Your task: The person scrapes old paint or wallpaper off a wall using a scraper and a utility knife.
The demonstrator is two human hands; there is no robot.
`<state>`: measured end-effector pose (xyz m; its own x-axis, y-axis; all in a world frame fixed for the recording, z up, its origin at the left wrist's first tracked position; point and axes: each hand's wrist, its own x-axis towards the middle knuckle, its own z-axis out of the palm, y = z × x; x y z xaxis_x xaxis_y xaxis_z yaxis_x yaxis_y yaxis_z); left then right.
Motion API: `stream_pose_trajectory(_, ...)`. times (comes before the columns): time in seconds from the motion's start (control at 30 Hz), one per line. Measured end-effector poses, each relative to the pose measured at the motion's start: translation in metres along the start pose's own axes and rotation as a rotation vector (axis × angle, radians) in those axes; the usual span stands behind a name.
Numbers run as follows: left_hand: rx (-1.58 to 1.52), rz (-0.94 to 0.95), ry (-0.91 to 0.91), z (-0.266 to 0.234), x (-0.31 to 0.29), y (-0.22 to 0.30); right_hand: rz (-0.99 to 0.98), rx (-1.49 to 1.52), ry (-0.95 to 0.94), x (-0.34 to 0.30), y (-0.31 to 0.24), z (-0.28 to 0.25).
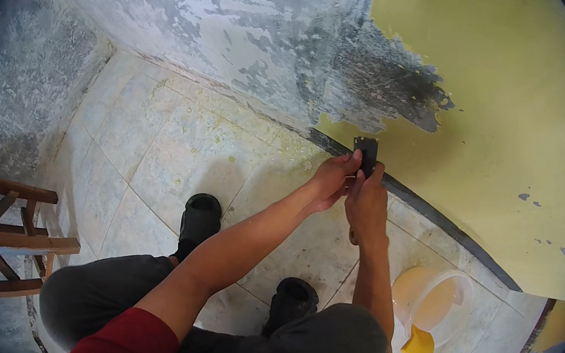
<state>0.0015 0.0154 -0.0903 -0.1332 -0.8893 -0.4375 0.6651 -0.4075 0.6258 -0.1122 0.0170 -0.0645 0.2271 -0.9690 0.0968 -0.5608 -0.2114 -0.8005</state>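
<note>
Step in hand: scraper check mid-strip, by my read. The scraper (369, 152) is up in front of the person, over the floor just by the foot of the wall in this view, dark blade pointing away, pale yellow crumbs on its front edge. Can't confirm blade-to-wall contact from this angle; it looks more like handling the tool than a stroke.

Right hand (367, 205): wrapped around the handle, brown butt end poking out below the palm. Left hand (332, 181): thumb and fingers at the left side of the blade, seemingly pinching or wiping it (exact finger contact is too small to call).

Wall state: yellow paint (516, 136) remains over most of the right side; the grey bare patch (381, 79) ends in a ragged border above the blade. Paint flakes (231, 159) litter the tiles along the wall, so I'd call the stripping partway along.

Next move calls for, in my judgement: left fingers off the blade, right grip firm, edge laid low against that ragged border and pushed under the yellow. Too steep and it probably gouges the plaster.

Bucket (406, 293) of cloudy liquid sits right of the right forearm, yellow cloth (420, 347) at its near side.
</note>
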Motion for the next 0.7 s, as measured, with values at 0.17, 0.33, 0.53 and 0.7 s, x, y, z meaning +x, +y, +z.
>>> stream_pose_trajectory(0.17,-0.22,0.01,-0.18,0.001,0.028,-0.006,-0.125,-0.324,-0.018,0.023,-0.021,-0.017)
stream_pose_trajectory(0.33,-0.546,0.008,-0.297,0.027,0.02,-0.001,-0.187,-0.9,-0.204,0.038,-0.069,-0.04)
stream_pose_trajectory(0.53,-0.969,0.039,-0.627,0.019,0.045,-0.019,-0.346,-1.056,-0.335,0.072,-0.094,-0.042)
stream_pose_trajectory(0.7,-0.839,-0.066,-0.261,0.025,0.026,-0.01,-0.163,-1.091,-0.4,0.071,-0.073,-0.019)
